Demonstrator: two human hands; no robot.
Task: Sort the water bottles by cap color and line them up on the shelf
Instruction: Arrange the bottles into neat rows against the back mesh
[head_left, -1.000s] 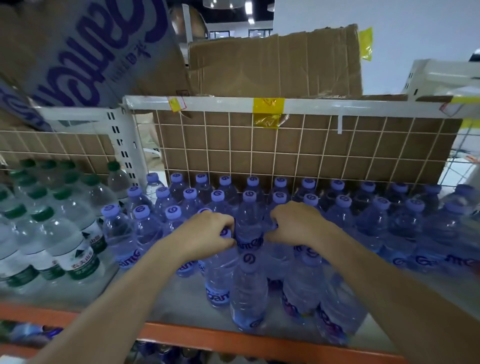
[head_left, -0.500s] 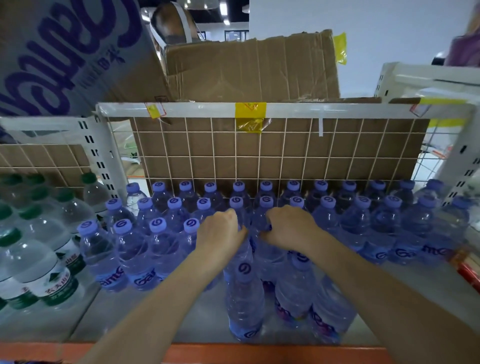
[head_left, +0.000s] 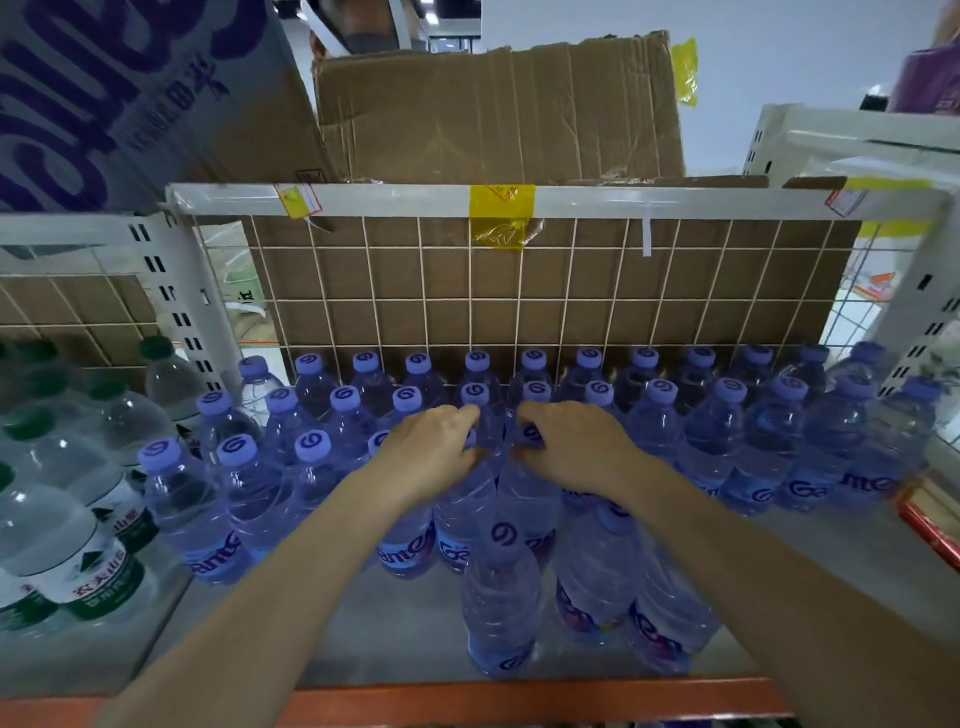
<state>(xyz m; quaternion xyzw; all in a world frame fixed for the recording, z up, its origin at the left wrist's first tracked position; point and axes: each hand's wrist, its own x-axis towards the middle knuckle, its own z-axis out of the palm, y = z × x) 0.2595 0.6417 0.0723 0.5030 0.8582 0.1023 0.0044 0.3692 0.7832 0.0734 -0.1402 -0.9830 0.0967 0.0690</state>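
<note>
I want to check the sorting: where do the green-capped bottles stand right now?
In the head view, the green-capped bottles stand at the far left, left of the white upright and beside the purple-capped bottles.

A white wire grid (head_left: 519, 301) backed with brown cardboard stood just beyond the hands; yellow tape (head_left: 502, 213) hung on the white rail above it; higher still sat a creased cardboard box (head_left: 498, 109), and up to the left of the hands leaned a carton with purple lettering (head_left: 119, 88); a white slotted post (head_left: 182, 301) rose far left.
</note>
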